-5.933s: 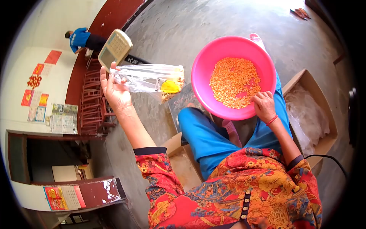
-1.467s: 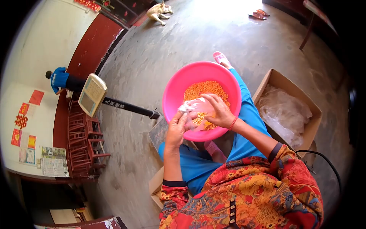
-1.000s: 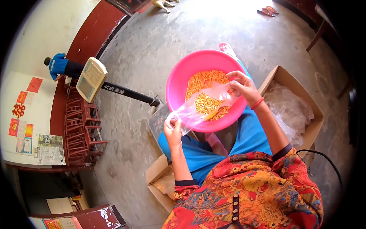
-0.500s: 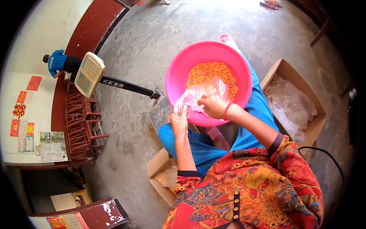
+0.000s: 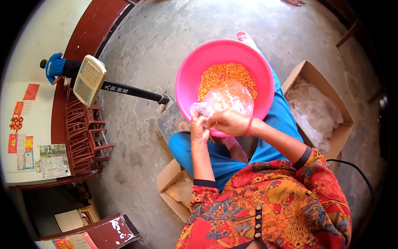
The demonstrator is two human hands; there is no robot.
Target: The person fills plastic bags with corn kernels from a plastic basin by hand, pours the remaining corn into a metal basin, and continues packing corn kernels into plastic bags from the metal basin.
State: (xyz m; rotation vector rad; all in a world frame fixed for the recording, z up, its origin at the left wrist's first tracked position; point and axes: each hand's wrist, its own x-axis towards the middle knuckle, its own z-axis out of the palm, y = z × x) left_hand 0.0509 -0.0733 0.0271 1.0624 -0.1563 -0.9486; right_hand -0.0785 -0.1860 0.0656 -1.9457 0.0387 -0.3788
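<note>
A clear plastic bag lies puffed out over the lower part of the pink basin, its gathered mouth near the basin's rim. My left hand pinches the gathered end of the bag. Close beside it, my right hand is closed on the same end, fingertips nearly touching the left ones. Orange corn kernels cover the bottom of the basin above the bag. The basin rests between my legs, against the metal scale platform.
The scale display stands on a black post at the left. An open carton of plastic bags is at the right, another carton at lower left. Stacked red stools and a person in blue are farther left.
The bag was held spread between my hands over the kernels. My right hand has moved left and down to meet my left hand, and the bag's mouth is now gathered.
</note>
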